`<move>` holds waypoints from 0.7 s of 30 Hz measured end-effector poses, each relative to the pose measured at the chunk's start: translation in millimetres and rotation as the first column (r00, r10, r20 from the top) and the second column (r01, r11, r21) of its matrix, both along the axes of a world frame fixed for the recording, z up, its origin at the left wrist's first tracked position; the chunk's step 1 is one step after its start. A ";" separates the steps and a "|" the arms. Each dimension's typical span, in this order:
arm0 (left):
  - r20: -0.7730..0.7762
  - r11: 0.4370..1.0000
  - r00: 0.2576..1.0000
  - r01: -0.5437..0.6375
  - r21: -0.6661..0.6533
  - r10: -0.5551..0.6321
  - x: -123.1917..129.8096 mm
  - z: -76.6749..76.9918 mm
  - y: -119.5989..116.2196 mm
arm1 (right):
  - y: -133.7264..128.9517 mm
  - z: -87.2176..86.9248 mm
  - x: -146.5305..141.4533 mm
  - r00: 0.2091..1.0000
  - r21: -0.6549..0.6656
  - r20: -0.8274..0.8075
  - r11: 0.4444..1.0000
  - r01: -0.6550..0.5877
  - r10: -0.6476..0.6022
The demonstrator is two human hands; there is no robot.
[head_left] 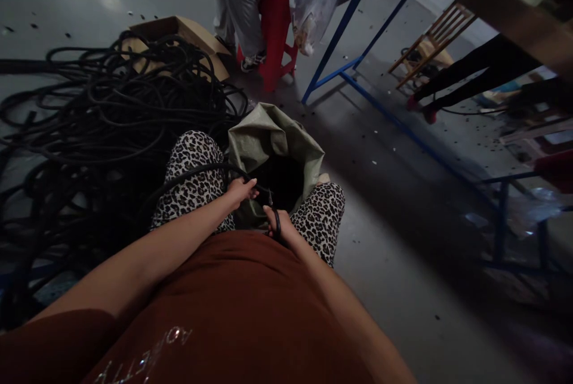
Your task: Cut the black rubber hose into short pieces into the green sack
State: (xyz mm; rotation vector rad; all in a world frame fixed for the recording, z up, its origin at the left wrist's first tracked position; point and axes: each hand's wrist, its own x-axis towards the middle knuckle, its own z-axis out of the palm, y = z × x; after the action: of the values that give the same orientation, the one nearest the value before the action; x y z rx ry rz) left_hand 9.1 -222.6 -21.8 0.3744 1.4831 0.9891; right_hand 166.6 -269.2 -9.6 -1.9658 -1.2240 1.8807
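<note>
A thick black cable [197,168] arches over my left knee to my left hand [242,190], whose fingers are closed round it. In my right hand [281,224] is a small black-handled tool [277,223]. Its grey metal tip points forward, close to the cable; its exact kind is too dark to make out, and whether it touches the cable I cannot tell. Both hands are over the near rim of an open green woven sack [308,160], which stands between my knees. The inside of the sack is in deep shadow.
A big tangle of black cable [116,103] covers the floor at left, partly over an open cardboard box [197,37]. Ahead, another person sits on a red stool [274,31]. At right stand a blue-framed table [342,31], a wooden chair [430,37] and another person's legs.
</note>
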 end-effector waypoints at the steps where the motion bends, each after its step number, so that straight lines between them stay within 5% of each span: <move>1: -0.001 1.000 1.000 -0.004 0.001 0.004 -0.1 0.4 0.4 | 0.4 -0.6 0.3 1.000 0.004 0.010 1.000 -0.004 0.004; 10: -0.005 1.000 1.000 -0.029 -0.009 0.029 -1.4 6.7 2.5 | 1.0 -5.9 3.5 0.996 -0.028 -0.036 0.996 0.085 -0.086; 21: 0.009 0.997 0.997 -0.072 0.000 0.072 -5.3 10.7 2.5 | -2.0 -9.5 3.2 0.990 -0.107 -0.137 0.994 -0.005 -0.010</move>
State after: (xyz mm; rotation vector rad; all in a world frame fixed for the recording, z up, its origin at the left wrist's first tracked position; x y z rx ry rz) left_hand 3.8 -220.1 -11.1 0.3181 1.4970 1.0474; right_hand 169.8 -271.2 -19.1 -1.8502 -1.1036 2.0824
